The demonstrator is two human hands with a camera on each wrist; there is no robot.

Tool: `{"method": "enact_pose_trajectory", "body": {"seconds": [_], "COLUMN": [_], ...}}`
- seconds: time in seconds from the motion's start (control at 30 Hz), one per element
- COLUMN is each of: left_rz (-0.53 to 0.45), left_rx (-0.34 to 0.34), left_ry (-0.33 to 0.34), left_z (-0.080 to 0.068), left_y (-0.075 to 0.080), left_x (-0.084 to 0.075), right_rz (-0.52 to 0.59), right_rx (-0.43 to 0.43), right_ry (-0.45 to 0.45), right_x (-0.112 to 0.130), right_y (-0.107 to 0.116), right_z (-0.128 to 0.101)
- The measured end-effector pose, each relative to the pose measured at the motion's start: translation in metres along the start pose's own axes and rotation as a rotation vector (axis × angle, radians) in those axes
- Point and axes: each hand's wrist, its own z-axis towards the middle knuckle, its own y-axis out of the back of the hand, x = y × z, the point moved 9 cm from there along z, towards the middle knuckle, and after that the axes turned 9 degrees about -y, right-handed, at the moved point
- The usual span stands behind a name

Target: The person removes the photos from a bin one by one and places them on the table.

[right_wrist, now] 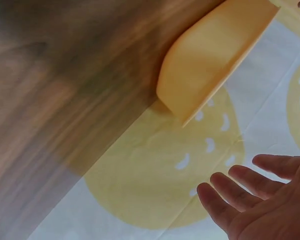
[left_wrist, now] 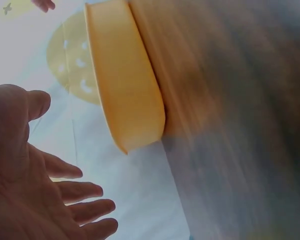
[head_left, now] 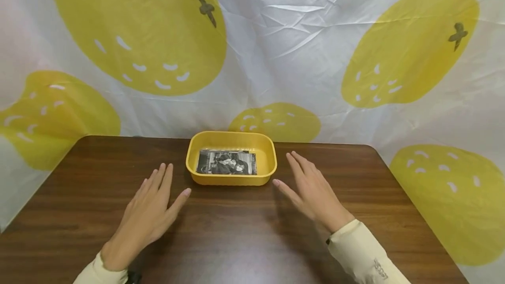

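Note:
A yellow rectangular plastic basin [head_left: 230, 180] with rounded corners stands near the far edge of the table. Inside it lie several black-and-white photo cards [head_left: 226, 163], stacked slightly askew. To the basin's left, my left hand [head_left: 147, 214] has its fingers extended and thumb spread, holding nothing. On the other side, my right hand [head_left: 315, 192] reaches toward the basin with straight fingers, also bare. Both wrist views show the basin's outer wall [left_wrist: 127, 75] apart from the fingers; the right palm [right_wrist: 275, 200] faces it.
The dark brown wooden table [head_left: 236, 231] has rounded far corners. Right behind it hangs a white curtain [head_left: 272, 56] printed with big yellow fruits. Pale sleeves [head_left: 363, 253] cover both forearms.

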Motion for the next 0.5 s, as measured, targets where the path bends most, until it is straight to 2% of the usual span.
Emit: {"method": "enact_pose_trajectory", "body": {"seconds": [0.17,0.33,0.5], "left_rz": [-0.049,-0.075,-0.103], "left_rx": [-0.007,-0.037,-0.03], "left_ry": [0.015,0.024,0.041], "left_z": [0.014,0.027,0.039], "left_y": [0.003,0.004,0.001], "left_x": [0.003,0.007,0.011], "right_rz": [0.049,0.093,0.133], "right_rx": [0.006,0.054,0.118], "right_ry": [0.012,-0.001,-0.031], "right_x": [0.006,0.015,0.021], "right_y": [0.0,-0.006,-0.016], "right_z": [0.019,0.037,0.057]}}
